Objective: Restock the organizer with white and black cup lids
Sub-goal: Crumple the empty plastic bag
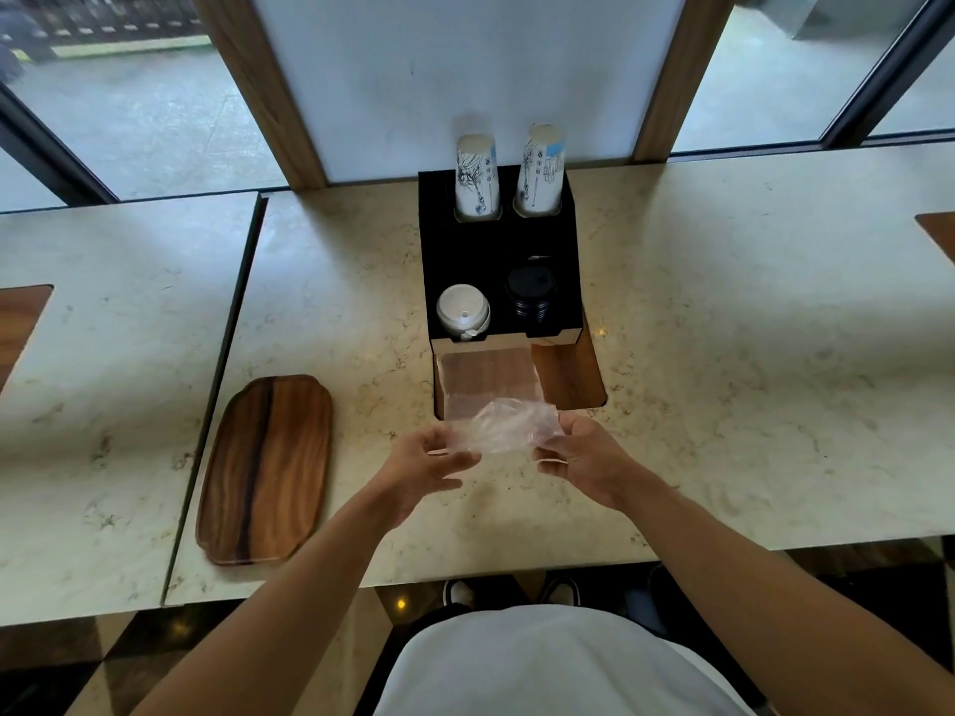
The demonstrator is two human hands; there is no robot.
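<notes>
A black organizer [467, 250] stands on the marble counter against the wall. Its front left slot holds a stack of white lids [462, 310]; its front right slot holds a stack of black lids [529, 292]. Two stacks of printed paper cups [476, 175] rise from the back slots. In front of the organizer, my left hand [431, 465] and my right hand [581, 457] both pinch a crumpled clear plastic bag [504, 423], one at each end. The bag's far part stretches up toward the organizer's base.
A long wooden tray [266, 470] lies on the counter [723, 354] to the left. A wooden inset [568, 377] shows in the counter just in front of the organizer. Windows and a white panel stand behind. The counter's front edge is close to my body.
</notes>
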